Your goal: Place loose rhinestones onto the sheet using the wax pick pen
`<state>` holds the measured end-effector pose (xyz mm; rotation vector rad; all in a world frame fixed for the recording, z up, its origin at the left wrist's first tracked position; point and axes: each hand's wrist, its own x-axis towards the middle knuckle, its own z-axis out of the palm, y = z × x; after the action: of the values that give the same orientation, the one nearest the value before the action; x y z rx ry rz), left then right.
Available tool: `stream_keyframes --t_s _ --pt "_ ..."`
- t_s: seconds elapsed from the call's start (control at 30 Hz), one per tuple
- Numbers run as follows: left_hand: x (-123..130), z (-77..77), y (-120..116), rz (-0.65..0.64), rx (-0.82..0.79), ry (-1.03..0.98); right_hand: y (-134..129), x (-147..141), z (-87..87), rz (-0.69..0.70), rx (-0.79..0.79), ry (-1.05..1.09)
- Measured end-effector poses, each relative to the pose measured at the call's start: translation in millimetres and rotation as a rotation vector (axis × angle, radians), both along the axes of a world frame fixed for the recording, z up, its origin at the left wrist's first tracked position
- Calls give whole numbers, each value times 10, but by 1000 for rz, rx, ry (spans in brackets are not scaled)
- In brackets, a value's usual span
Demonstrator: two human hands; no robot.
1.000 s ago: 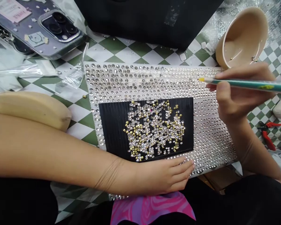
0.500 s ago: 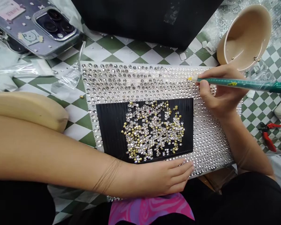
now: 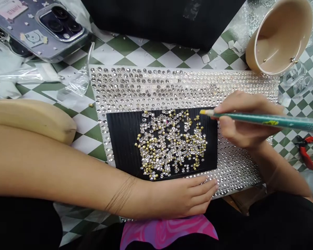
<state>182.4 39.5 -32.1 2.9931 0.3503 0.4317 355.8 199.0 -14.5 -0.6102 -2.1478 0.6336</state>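
Note:
A green pencil-like stick with a yellow tip [image 3: 253,119] is pinched in my right hand [image 3: 246,119], its tip over the upper right corner of a black board [image 3: 126,146]. Loose rhinestones [image 3: 169,142], some clear side up and some gold side up, lie scattered on that board. Beneath it, a white sheet [image 3: 108,130] carries rows of clear rhinestones. My left hand [image 3: 190,196] lies flat along the sheet's near edge, below the board, with its fingers stretched out to the right.
A beige cup [image 3: 279,38] lies tilted at the upper right. Behind the sheet stands a large black box [image 3: 161,21]. A phone [image 3: 49,31], plastic bags and a tan curved object [image 3: 33,119] are on the left. Red-handled pliers [image 3: 306,152] lie at the right on the checkered cloth.
My right hand has brought the stick's tip from the rhinestone rows on the sheet toward me, over the black board's corner. My left hand has stayed in place.

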Motion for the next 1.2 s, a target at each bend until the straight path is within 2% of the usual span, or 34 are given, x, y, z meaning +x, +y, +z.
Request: stream_keyframes --t_s 0.07,0.17,0.33,0.5,0.7,0.83,0.9,1.2 --pt "1 2 -3 -1 -5 3 -93 -46 29 82 -82 -41" --pt "-2 8 13 -9 -5 8 -167 -82 62 118 -130 -136" --pt "2 4 17 -24 -21 -3 -155 -97 108 245 -64 -184" --pt "19 -12 -19 -5 -29 -22 -184 -117 89 219 -30 -193" --pt "11 -5 21 -11 -8 0 -97 -30 -17 91 -69 -25" --pt "1 -3 23 -21 5 1 115 29 -97 -157 162 144" --pt "-1 0 14 -19 5 17 189 43 -136 -254 180 125" --pt "5 -12 11 -19 13 17 258 83 -216 -247 74 9"
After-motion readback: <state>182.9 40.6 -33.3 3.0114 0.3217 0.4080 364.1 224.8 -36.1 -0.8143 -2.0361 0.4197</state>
